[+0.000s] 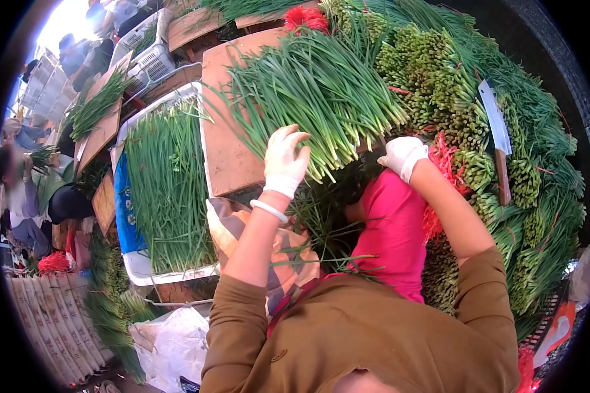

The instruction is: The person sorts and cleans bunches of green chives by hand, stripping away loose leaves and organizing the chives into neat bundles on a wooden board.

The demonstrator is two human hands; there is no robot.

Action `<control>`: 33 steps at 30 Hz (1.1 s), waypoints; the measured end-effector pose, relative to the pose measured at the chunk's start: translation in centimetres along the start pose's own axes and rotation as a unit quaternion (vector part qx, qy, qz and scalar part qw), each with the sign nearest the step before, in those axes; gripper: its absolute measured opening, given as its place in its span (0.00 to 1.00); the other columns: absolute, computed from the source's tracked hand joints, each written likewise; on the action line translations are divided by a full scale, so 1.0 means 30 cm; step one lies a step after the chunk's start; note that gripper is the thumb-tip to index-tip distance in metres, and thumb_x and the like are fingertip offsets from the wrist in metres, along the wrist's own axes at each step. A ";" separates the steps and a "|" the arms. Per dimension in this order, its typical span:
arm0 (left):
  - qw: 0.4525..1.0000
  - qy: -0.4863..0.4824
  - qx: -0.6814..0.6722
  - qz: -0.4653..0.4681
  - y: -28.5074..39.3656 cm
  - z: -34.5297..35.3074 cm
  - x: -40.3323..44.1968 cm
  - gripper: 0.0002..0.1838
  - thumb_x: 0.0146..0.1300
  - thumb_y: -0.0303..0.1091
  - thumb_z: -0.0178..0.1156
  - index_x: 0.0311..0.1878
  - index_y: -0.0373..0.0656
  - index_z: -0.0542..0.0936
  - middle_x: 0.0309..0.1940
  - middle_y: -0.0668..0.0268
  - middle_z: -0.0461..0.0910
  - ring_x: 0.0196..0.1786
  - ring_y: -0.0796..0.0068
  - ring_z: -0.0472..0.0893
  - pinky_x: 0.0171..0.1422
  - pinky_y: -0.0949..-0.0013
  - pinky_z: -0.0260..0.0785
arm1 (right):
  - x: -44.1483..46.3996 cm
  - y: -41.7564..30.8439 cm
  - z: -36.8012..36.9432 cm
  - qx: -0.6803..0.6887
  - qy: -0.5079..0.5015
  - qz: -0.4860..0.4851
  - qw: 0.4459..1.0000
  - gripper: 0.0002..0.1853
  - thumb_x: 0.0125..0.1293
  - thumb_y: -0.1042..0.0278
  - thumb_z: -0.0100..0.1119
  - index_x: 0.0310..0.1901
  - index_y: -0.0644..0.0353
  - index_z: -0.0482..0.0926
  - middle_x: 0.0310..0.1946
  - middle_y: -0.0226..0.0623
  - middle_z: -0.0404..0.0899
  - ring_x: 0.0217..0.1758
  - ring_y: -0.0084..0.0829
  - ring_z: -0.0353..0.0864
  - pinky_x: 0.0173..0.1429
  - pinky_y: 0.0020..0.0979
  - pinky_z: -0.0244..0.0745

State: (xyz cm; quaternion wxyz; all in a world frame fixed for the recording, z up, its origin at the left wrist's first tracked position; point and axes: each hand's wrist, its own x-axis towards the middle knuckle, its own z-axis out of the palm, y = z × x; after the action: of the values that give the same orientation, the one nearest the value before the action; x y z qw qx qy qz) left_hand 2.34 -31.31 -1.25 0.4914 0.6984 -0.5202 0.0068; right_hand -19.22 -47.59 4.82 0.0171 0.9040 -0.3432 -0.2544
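Observation:
A loose heap of long garlic chives (pixel 314 98) lies across a brown board (pixel 233 147), pale stem ends pointing toward me. My left hand (pixel 286 160), in a thin white glove with a white band at the wrist, is at the heap's near left edge. Its fingers are apart and hold nothing. Close to the stem ends on the right is my right hand (pixel 403 157), also gloved. Its fingers are curled closed, and whatever they may hold is hidden. Red plastic ties (pixel 444 160) hang just beyond that hand.
Tied chive bundles (pixel 426 72) are stacked high on the right, with a wooden-handled cleaver (pixel 496 131) lying on them. A white crate (pixel 144 276) of chives stands at left. More red ties (pixel 306 18) lie behind the heap. Other people (pixel 29 196) sit at far left.

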 end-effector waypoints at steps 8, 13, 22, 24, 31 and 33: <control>0.971 -0.116 0.040 0.204 0.173 0.200 0.097 0.13 0.47 0.29 0.60 0.39 0.46 0.81 0.50 0.60 0.76 0.58 0.54 0.71 0.64 0.55 0.65 | 0.129 0.035 0.101 0.027 0.049 0.021 0.998 0.13 0.59 0.64 0.51 0.35 0.58 0.85 0.40 0.47 0.83 0.41 0.43 0.84 0.45 0.41 0.78; 0.951 -0.171 0.130 0.224 0.137 0.218 0.163 0.11 0.50 0.32 0.58 0.38 0.49 0.82 0.46 0.65 0.76 0.58 0.58 0.70 0.66 0.54 0.60 | -0.292 -0.221 -0.042 -0.015 0.006 -0.272 0.962 0.10 0.50 0.57 0.61 0.22 0.53 0.84 0.23 0.40 0.82 0.28 0.39 0.83 0.33 0.38 0.77; 0.950 -0.184 0.162 0.193 0.046 0.156 0.118 0.06 0.51 0.33 0.59 0.33 0.51 0.83 0.44 0.67 0.77 0.58 0.57 0.71 0.69 0.50 0.57 | -0.167 -0.001 0.090 0.620 -0.001 -0.110 0.777 0.16 0.66 0.63 0.54 0.53 0.59 0.78 0.38 0.40 0.81 0.37 0.29 0.80 0.44 0.28 0.75; 0.954 -0.184 0.148 0.186 0.037 0.153 0.115 0.06 0.50 0.33 0.60 0.33 0.50 0.83 0.44 0.67 0.77 0.58 0.58 0.71 0.69 0.49 0.57 | -0.099 0.042 0.065 0.448 0.082 -0.065 0.888 0.17 0.66 0.65 0.54 0.53 0.65 0.76 0.34 0.40 0.82 0.33 0.27 0.80 0.41 0.27 0.74; 0.954 -0.166 0.154 0.199 0.029 0.148 0.095 0.07 0.49 0.33 0.60 0.34 0.50 0.82 0.45 0.67 0.77 0.58 0.58 0.70 0.68 0.48 0.57 | 0.151 0.019 0.161 0.524 -0.011 0.053 0.850 0.27 0.69 0.46 0.44 0.29 0.62 0.83 0.23 0.37 0.82 0.27 0.31 0.80 0.37 0.32 0.74; 0.952 -0.168 0.162 0.196 0.033 0.153 0.084 0.07 0.50 0.33 0.60 0.34 0.50 0.82 0.45 0.67 0.76 0.58 0.58 0.70 0.68 0.48 0.57 | 0.164 0.013 0.171 0.554 -0.004 0.058 0.831 0.27 0.68 0.47 0.43 0.27 0.61 0.83 0.22 0.37 0.82 0.25 0.31 0.79 0.36 0.32 0.74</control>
State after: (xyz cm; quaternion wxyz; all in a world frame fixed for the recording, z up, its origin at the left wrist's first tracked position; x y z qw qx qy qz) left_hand 0.46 -36.30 -1.63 0.2657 0.6442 -0.7138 0.0697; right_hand -18.75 -50.26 -1.78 -0.4733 0.7394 -0.4781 -0.0243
